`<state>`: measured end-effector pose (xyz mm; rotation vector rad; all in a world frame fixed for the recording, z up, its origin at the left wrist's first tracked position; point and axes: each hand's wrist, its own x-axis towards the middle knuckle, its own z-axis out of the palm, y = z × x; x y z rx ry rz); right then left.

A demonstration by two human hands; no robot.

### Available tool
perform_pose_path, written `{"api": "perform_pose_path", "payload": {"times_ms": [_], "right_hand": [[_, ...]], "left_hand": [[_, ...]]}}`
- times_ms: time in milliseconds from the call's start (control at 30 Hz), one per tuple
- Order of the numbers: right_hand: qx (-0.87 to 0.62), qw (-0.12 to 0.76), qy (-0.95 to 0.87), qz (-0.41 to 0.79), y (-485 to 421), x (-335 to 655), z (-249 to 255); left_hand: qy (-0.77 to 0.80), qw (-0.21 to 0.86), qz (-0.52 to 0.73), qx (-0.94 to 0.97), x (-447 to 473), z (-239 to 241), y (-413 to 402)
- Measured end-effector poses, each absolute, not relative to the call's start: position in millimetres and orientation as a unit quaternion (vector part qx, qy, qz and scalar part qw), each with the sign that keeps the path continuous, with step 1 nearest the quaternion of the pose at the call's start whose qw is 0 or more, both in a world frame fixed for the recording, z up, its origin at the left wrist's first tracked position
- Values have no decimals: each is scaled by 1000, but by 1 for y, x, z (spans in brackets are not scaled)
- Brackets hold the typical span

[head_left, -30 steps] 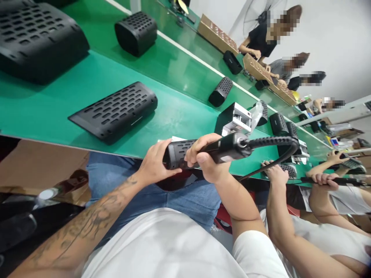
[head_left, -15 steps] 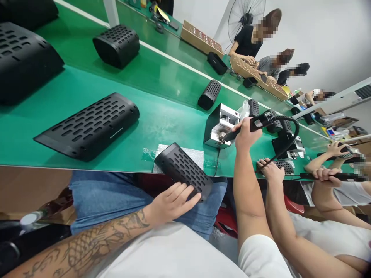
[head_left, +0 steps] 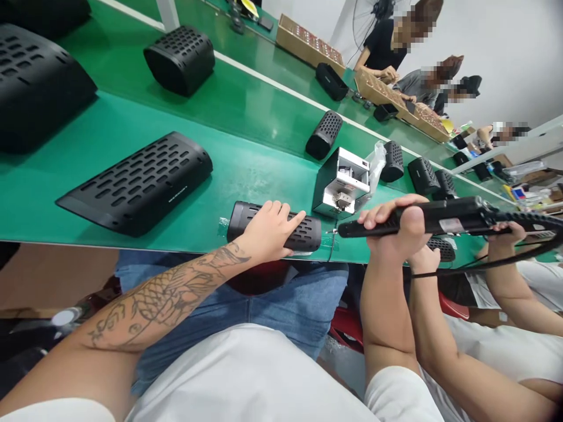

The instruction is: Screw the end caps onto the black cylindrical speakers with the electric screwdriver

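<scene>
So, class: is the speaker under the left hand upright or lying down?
Lying down: the speaker rests lengthwise on the green table, left hand on top.

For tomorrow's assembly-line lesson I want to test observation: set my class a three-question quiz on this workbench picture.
1. True or false: the left hand rests on a perforated black speaker casing lying on the green bench.
2. The right hand grips: A a corded electric screwdriver, B pliers, C a brush.
3. Fill in: the screwdriver's tip points toward the ____ hand.
Key: 1 true; 2 A; 3 left.
</scene>
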<state>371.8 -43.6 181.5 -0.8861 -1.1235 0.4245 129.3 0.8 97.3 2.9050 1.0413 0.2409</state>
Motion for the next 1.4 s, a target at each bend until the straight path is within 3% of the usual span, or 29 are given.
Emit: {"api": "perform_pose_path", "payload": {"times_ms": [167, 1033, 1233, 1400], "right_hand": [[-343, 706, -557, 270, -70, 340, 173], [-322, 619, -590, 407, -62, 332, 156], [-355, 631, -586, 363, -56, 341, 170], [-404, 742, -515, 144, -3, 380, 182]], "left_hand": [[338, 40, 87, 936, 121, 96, 4], [356, 64, 20, 932, 126, 113, -5], [383, 66, 23, 921, 130, 112, -9], [425, 72, 44, 901, 139, 107, -17]]}}
